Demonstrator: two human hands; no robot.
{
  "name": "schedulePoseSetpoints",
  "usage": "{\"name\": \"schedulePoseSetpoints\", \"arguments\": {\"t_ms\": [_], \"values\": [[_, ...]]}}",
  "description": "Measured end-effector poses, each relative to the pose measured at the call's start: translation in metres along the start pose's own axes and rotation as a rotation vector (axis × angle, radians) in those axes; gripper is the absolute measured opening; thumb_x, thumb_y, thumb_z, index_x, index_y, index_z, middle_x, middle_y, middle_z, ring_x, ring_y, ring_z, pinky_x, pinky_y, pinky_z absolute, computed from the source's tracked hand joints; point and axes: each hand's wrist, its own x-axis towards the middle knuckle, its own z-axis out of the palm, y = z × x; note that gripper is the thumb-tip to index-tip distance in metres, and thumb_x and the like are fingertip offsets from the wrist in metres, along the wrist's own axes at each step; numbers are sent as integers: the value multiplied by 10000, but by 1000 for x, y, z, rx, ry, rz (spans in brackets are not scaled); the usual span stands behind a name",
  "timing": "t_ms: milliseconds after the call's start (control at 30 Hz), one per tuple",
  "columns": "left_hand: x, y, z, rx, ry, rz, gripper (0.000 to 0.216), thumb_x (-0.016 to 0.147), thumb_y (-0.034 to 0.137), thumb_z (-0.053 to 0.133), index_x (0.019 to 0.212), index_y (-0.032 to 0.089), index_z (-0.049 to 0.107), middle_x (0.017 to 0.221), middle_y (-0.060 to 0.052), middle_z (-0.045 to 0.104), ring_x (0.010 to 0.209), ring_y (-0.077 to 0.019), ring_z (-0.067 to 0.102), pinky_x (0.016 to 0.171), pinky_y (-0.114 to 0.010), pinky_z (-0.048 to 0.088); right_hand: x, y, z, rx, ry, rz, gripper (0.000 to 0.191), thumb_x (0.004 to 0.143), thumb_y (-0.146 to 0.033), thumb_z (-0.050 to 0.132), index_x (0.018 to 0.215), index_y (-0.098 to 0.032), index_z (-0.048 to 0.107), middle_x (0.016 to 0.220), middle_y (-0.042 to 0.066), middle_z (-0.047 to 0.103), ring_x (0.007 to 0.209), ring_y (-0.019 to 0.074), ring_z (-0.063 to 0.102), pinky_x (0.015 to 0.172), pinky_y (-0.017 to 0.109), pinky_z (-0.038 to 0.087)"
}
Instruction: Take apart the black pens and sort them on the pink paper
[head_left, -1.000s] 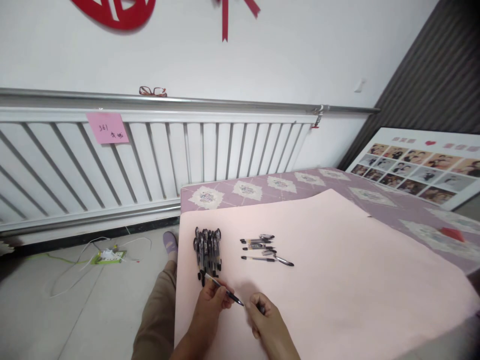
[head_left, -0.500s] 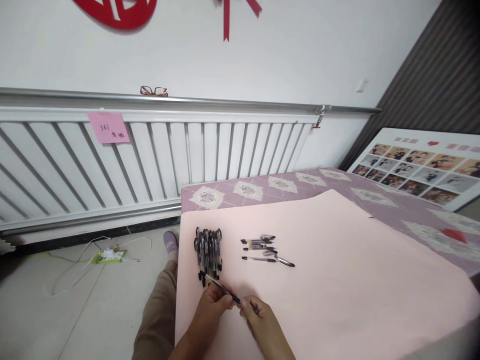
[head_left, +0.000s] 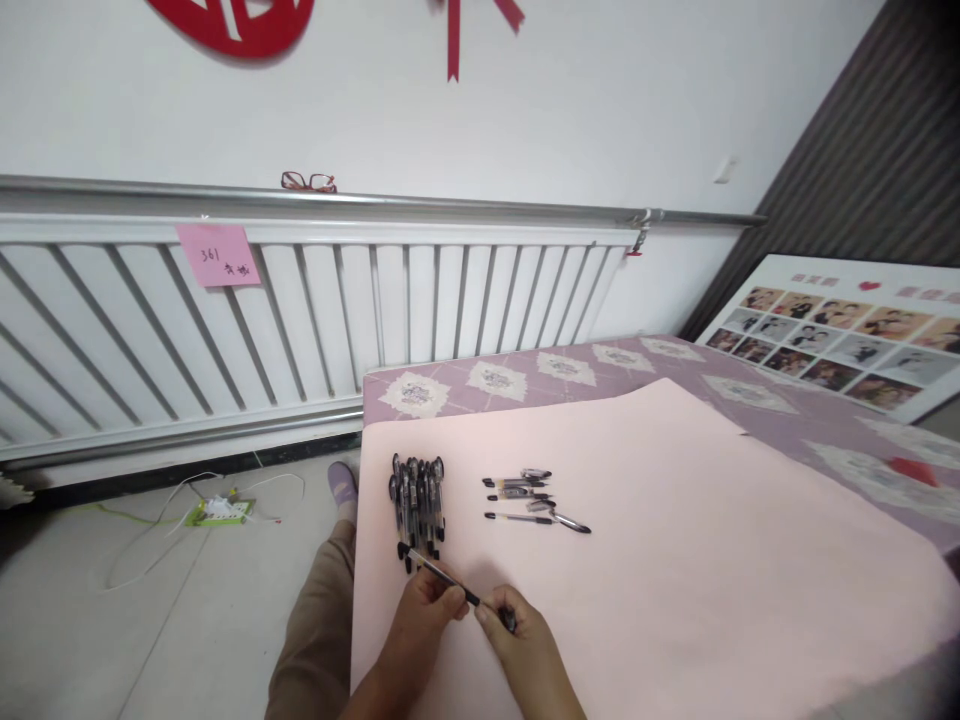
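My left hand (head_left: 424, 615) pinches the barrel of a clear pen (head_left: 442, 574) with black ends, which slants down to the right. At that pen's lower right end, my right hand (head_left: 517, 635) has its fingers closed on a dark pen cap (head_left: 510, 618), partly hidden by the fingers. Whether the cap still touches the pen tip, I cannot tell. Just beyond my left hand lies a pile of capped pens (head_left: 417, 505), side by side. Farther right, several uncapped pens (head_left: 517, 483) and loose caps lie in a looser group, among them one pen (head_left: 521, 518) beside a cap (head_left: 571, 522).
Pink paper (head_left: 660, 560) covers much of the purple patterned surface (head_left: 525, 375). A white radiator (head_left: 315, 320) runs along the wall, with glasses (head_left: 309, 182) on its pipe. A power strip (head_left: 221, 512) with cables lies on the floor at left. A photo board (head_left: 840, 335) leans at right.
My right hand has shifted slightly, showing more of the dark cap between its fingers. My left hand and the pen stay almost in place; the lying pens have not moved.
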Motion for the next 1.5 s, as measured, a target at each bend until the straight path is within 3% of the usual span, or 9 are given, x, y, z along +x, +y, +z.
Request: {"name": "schedulePoseSetpoints", "arguments": {"t_ms": [133,333,567,767,967,1200,1400,1500], "values": [[0,-1,0,-5,8,3,146,659,204,677,693,153,545,536,60,532,514,-72,459,537,-214,321,1,1,0,43,14,-26,136,689,-315,553,634,-200,505,588,-46,453,573,124,425,553,217,355],[-1,3,3,-9,19,-5,147,647,200,685,713,156,561,546,51,560,514,-79,478,535,-217,333,1,-2,-3,-49,-25,13,277,755,-399,480,591,-188,553,546,-33,459,554,131,425,534,226,342],[1,5,4,-26,16,-9,191,612,246,710,699,161,563,532,49,560,494,-80,471,518,-216,321,3,-1,-1,30,39,-20,126,684,-303,558,631,-192,532,563,-47,463,546,117,421,529,214,353],[1,2,2,-24,18,-15,187,622,247,705,717,162,568,543,47,562,505,-85,479,533,-223,326,0,-6,-3,-22,-1,13,288,750,-425,477,587,-196,539,535,-34,460,545,132,427,523,225,350],[1,0,-1,-13,9,-15,170,640,230,694,727,159,567,550,48,558,520,-85,478,544,-224,323,1,-7,-4,44,26,6,126,663,-323,565,651,-202,535,589,-45,466,561,124,431,545,221,363],[-1,1,1,0,22,-19,175,633,216,692,737,157,565,563,41,561,536,-96,482,558,-237,335,0,-4,-6,-29,-29,19,271,748,-413,477,594,-195,524,550,-35,453,560,133,425,541,235,343],[0,3,4,-11,38,-18,218,607,268,712,715,165,553,560,46,551,517,-94,470,542,-233,327,2,-5,-4,21,30,-1,128,673,-312,560,620,-205,515,570,-48,459,557,125,435,540,219,364],[0,3,4,-9,26,-17,227,602,278,716,712,163,554,559,42,554,512,-94,466,542,-236,327,2,-6,-5,27,42,2,137,683,-330,562,727,-200,568,638,-28,515,611,142,483,582,231,389]]}}
